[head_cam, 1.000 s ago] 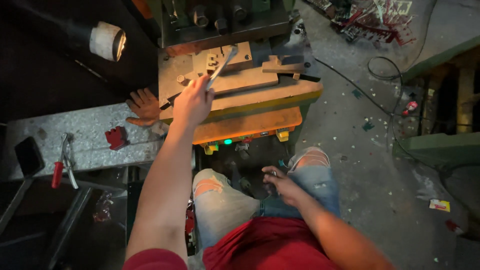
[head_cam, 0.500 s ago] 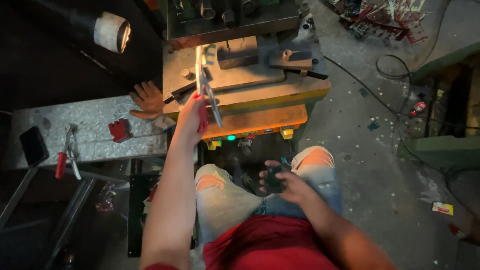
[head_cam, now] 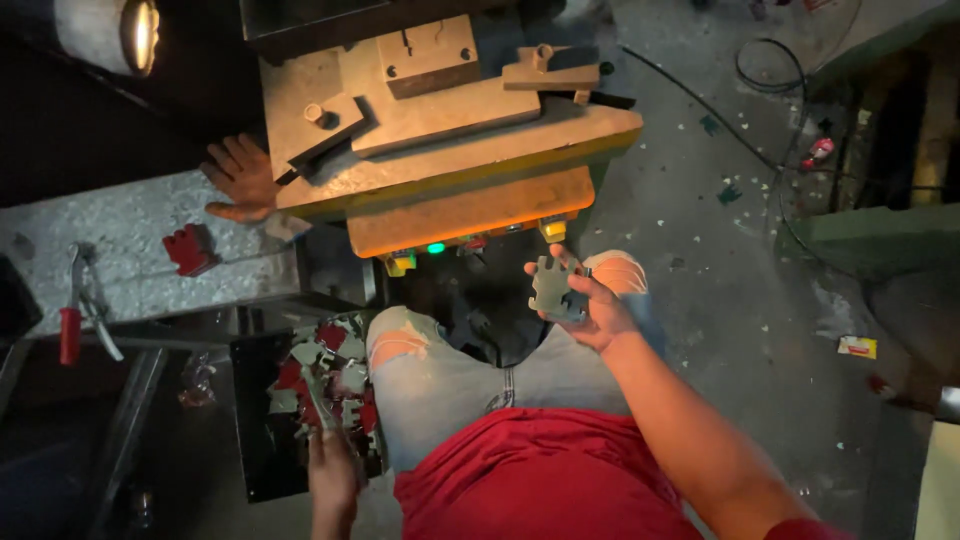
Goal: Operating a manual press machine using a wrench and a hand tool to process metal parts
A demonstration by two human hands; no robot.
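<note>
Right hand (head_cam: 590, 305): fingers closed around a flat grey metal piece (head_cam: 552, 287), held above the right knee, just below the front of the press (head_cam: 450, 150). Left hand (head_cam: 332, 470): fingers closed on a thin tool (head_cam: 318, 400) whose tip reaches into the black tray (head_cam: 255, 440) of grey and red pieces beside the left thigh. The press bed carries no piece; loading appears not yet done. Another person's hand (head_cam: 240, 178) rests at the press's left edge.

top: plain red short-sleeved shirt (head_cam: 545, 480)
legs: faded light-blue jeans (head_cam: 450, 375), ripped at both knees
hands: bare, no gloves
</note>
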